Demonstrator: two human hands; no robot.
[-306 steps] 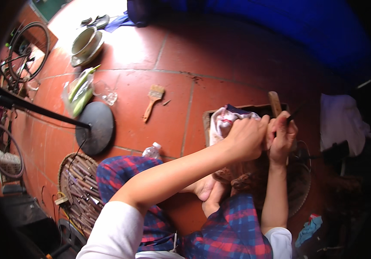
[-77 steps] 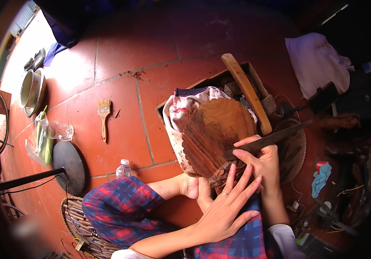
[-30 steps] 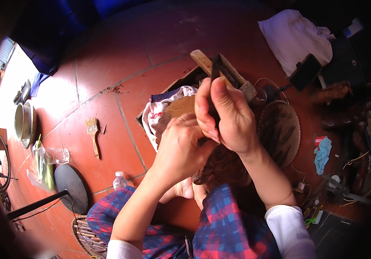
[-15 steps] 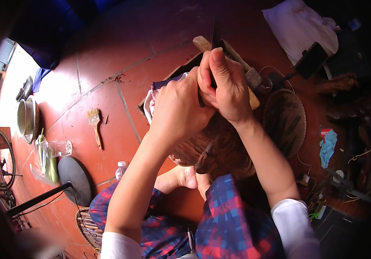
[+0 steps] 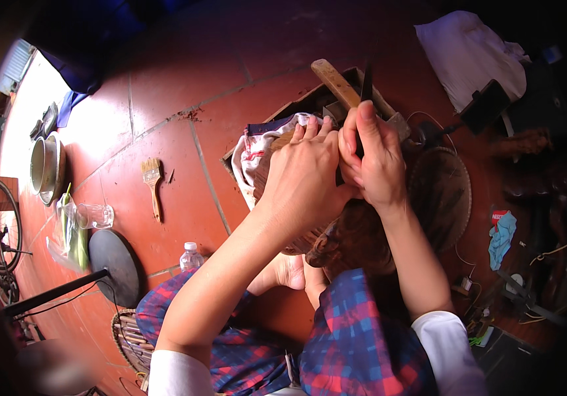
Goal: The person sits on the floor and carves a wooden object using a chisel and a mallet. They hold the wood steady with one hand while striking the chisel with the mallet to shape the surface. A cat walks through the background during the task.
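Observation:
My right hand is closed, thumb up, round a tool with a dark narrow blade that points away from me; its lower part is hidden in the fist. Touching that hand, my left hand lies over a brown carved piece of wood, its fingertips stretched out flat and apart. The wood leans on a white cloth with red marks and a dark blue edge. Beneath and behind these stands a box, with a pale wooden bar across it.
On the tiled floor to the left lie a paintbrush, a glass mug, a plastic bottle and a round black stand base. At right are a round woven tray, a blue cloth and a white sack.
The left hand's fingers have straightened and spread over the wood. Both hands sit slightly lower and further right in the picture, and the dark blade leans more to the right.

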